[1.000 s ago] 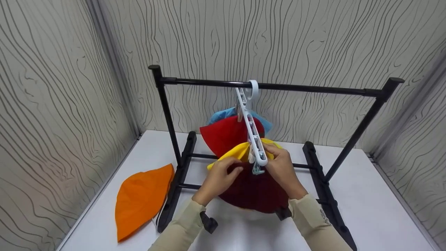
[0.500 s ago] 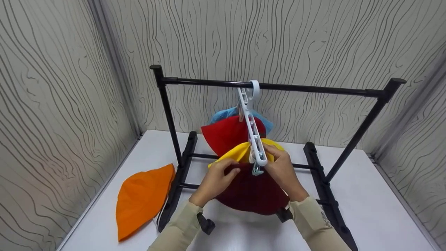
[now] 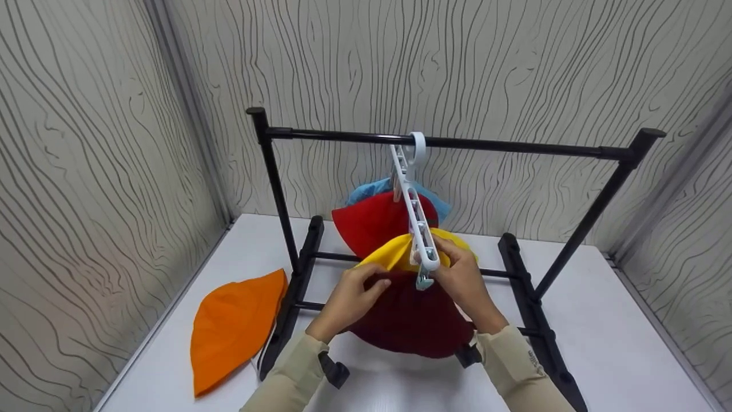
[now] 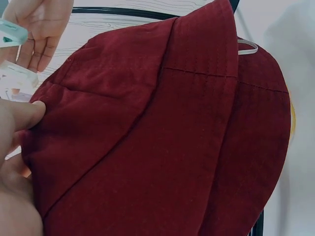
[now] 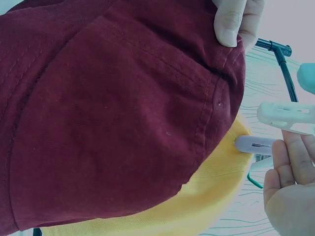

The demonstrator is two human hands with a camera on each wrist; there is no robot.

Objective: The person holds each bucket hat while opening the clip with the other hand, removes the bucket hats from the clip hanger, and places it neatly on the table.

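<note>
A maroon cloth hat point(image 3: 409, 315) hangs below the near end of a white clip hanger point(image 3: 413, 209). My left hand point(image 3: 351, 297) pinches the hat's edge between thumb and fingers, plainly seen in the left wrist view. My right hand point(image 3: 463, 280) is at the hanger's near end, fingers around a white clip point(image 5: 285, 116); its thumb is mostly hidden. A teal clip point(image 3: 424, 281) sits at that end, close to the maroon hat's edge. Just behind, a yellow hat point(image 3: 392, 252) is held by a lavender clip point(image 5: 253, 144).
Farther along the hanger hang a red hat point(image 3: 366, 223) and a light blue hat point(image 3: 366, 189). The hanger hooks over a black rack's bar point(image 3: 514, 145). On the white table point(image 3: 629, 343) at left lies an orange hat point(image 3: 234, 329), beside the rack's foot.
My left hand has drawn slightly left and down with the maroon hat, whose lower edge hangs a little lower. The teal clip has turned slightly. My right hand stays at the hanger's end.
</note>
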